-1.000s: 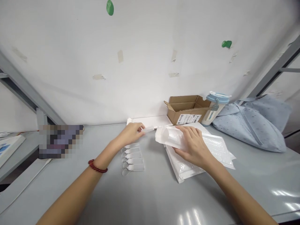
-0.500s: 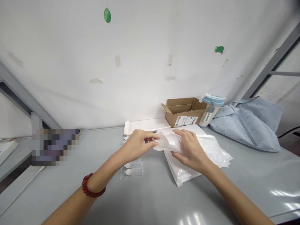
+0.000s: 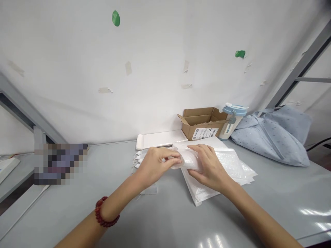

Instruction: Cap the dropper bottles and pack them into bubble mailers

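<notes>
A translucent white bubble pouch (image 3: pixel 190 157) is held up between both hands above the desk, its mouth facing left. My right hand (image 3: pixel 210 167) wraps round its right side, thumb below and fingers above. At the mouth, my left hand (image 3: pixel 160 162) has its thumb and fingers closed together, with the fingertips at or just inside the opening. Whether they grip the pouch's edge or something small cannot be made out. Beneath the right hand lies a stack of white bubble mailers (image 3: pixel 230 162). Several small white-capped clear tubes with string loops (image 3: pixel 139 159) lie partly hidden behind the left hand.
Against the wall sit a flat white box (image 3: pixel 161 138), an open cardboard box (image 3: pixel 204 124) and a blue-lidded cup (image 3: pixel 231 124). A light blue fabric bag (image 3: pixel 271 136) slumps at the right. A blurred-out item (image 3: pixel 62 163) is on the left of the grey desk (image 3: pixel 108 162).
My left hand has moved slightly right, its fingertips now overlapping the pouch's mouth. The right hand keeps its hold. The left forearm covers more of the lower tubes.
</notes>
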A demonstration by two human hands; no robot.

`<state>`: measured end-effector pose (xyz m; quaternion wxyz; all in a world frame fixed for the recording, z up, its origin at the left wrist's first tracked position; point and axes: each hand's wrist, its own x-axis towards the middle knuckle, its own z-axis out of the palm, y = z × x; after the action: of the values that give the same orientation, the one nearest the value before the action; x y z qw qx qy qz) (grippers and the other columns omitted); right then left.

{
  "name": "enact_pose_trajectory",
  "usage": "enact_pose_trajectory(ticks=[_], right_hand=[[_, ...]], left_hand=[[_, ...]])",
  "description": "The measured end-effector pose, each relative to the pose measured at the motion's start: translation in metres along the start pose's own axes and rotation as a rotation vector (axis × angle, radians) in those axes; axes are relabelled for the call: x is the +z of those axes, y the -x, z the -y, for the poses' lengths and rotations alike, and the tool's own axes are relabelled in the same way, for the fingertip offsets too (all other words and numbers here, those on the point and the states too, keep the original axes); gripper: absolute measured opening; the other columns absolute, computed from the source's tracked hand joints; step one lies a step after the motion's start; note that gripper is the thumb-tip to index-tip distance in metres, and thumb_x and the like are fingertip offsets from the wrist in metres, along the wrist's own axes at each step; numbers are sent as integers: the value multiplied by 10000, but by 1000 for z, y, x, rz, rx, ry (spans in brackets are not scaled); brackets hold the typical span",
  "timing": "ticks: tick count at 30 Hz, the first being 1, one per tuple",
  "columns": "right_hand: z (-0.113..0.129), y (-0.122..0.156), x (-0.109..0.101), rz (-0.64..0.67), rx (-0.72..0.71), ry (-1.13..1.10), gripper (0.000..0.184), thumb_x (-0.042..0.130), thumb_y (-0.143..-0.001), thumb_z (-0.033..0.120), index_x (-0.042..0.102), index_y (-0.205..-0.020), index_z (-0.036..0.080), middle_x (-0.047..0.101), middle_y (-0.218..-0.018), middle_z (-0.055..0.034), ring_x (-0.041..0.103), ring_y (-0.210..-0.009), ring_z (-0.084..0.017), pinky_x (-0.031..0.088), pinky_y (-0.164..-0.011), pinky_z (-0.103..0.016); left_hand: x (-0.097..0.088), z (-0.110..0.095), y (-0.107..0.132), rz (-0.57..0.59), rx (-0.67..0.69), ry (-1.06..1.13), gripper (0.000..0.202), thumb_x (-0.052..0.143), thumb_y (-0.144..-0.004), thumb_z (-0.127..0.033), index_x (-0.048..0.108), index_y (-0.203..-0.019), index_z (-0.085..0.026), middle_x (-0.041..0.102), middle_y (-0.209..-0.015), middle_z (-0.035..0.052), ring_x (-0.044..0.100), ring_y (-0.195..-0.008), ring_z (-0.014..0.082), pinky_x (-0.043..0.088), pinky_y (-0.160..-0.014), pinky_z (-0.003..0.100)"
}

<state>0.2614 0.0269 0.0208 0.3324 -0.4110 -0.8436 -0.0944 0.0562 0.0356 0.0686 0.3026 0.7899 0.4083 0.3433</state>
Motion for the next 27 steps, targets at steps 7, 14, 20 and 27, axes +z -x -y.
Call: enact_pose_trajectory(ticks=[7, 14, 20, 27], right_hand=[[2, -1, -5, -23, -14, -55, 518, 582, -738, 221, 374, -1208, 161, 533, -1063, -128, 492, -989, -279, 375, -826, -430], [11, -1, -3, -20, -101, -110, 553, 570, -698, 158, 374, -1216, 162, 533, -1056, -114, 483, -964, -266, 383, -804, -413], [13, 0, -6, -37, -118, -136, 553, 565, -689, 146, 380, -1210, 156, 526, -1048, -113, 475, -960, -262, 378, -804, -415], [18, -1, -5, -29, -152, -144, 524, 546, -692, 172, 391, -1192, 161, 535, -1006, -104, 491, -908, -253, 389, -778, -409]], left_hand=[[-33, 6, -6, -3, -181, 120, 464, 724, -685, -341, 608, -1120, -230, 649, -1067, 40, 584, -977, 198, 468, -787, 289], [-16, 15, -8, 325, -281, 350, 221, 720, -676, -355, 660, -766, -162, 614, -715, -18, 555, -673, 130, 413, -598, 228], [-27, 14, -10, 476, -287, 415, 272, 747, -654, -340, 679, -859, -174, 634, -809, 0, 558, -757, 141, 424, -668, 235], [-4, 4, -3, 258, -317, 337, 183, 692, -651, -304, 563, -664, -174, 498, -612, -58, 442, -565, 92, 323, -497, 193]])
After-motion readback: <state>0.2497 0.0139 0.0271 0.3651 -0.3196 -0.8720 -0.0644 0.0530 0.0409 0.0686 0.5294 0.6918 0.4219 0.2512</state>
